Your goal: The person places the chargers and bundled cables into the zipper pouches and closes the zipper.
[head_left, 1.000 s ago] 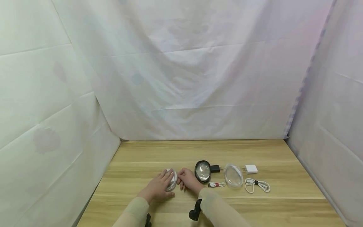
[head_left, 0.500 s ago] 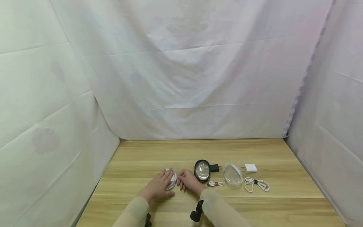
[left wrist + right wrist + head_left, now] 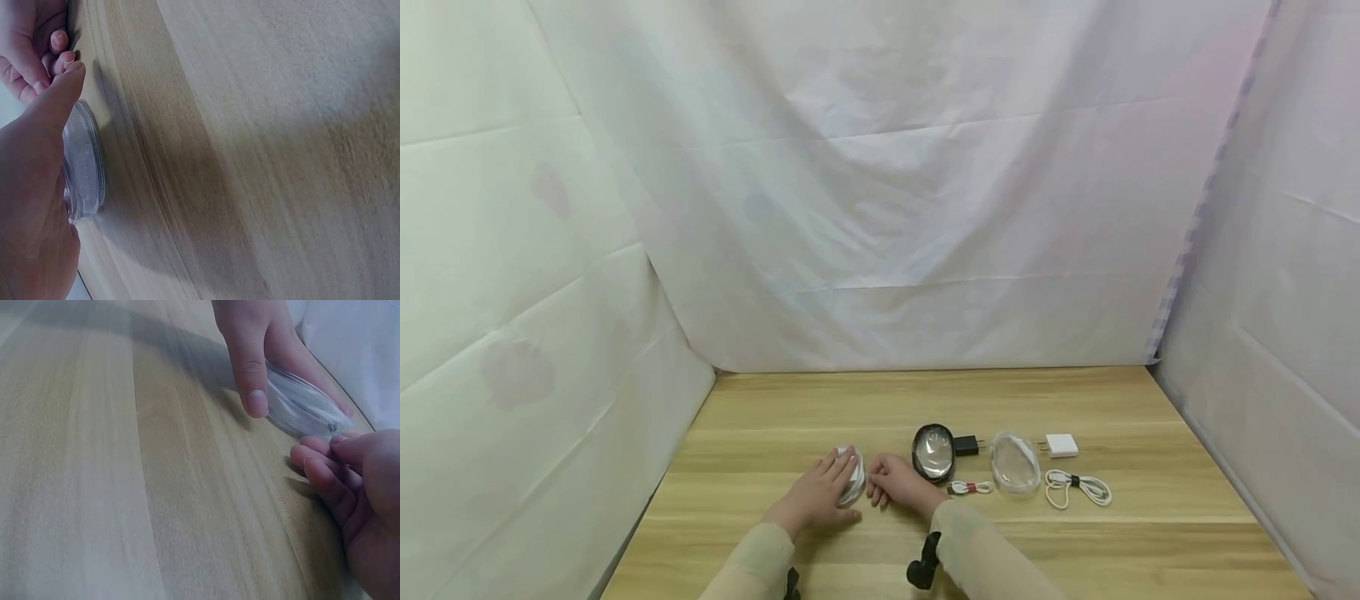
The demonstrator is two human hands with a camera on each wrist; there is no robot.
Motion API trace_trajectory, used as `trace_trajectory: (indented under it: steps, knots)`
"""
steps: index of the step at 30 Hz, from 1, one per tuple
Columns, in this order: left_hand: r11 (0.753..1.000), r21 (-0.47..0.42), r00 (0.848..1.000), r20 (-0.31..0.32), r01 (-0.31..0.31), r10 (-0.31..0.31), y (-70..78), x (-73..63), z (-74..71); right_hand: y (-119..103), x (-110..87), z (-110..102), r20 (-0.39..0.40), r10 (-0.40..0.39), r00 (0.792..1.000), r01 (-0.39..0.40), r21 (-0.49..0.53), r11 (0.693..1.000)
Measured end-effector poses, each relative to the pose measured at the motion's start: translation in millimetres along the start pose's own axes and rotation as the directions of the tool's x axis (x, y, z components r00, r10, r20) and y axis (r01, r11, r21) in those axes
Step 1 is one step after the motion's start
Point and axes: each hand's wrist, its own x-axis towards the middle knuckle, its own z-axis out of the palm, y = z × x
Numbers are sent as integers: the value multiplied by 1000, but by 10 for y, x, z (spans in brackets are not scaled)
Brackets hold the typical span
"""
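Observation:
A clear oval zip case (image 3: 853,487) with something white inside lies on the table. My left hand (image 3: 822,490) rests on it from the left, fingers stretched over its top and thumb out to the side. At the right edge of the case, my right hand (image 3: 897,481) pinches a small zipper pull (image 3: 334,429) between thumb and forefinger, its other fingers loosely curled. From the left wrist view, the side of the case shows under the left palm. What exactly lies inside is mostly hidden by the left hand.
To the right lie a black-rimmed clear case (image 3: 934,454), a black plug adapter (image 3: 967,446), a short white cable with a red tie (image 3: 972,487), another clear case (image 3: 1015,464), a white plug adapter (image 3: 1062,445) and a coiled white cable (image 3: 1078,487). White cloth hangs around the table.
My right hand has shifted slightly toward me along the edge of the case, its wrist a little to the right. The left hand stays on the case.

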Motion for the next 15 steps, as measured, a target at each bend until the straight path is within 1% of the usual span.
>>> trace_trajectory:
  steps: [7,15]
  knots:
    - [1000,20,1000,3,8,-8,24,-26,-10,-21,-40,6,33,-7,999,7,-11,1000]
    - [1000,30,1000,7,11,-11,15,-2,5,-60,-63,6,64,-1,998,3,-42,999]
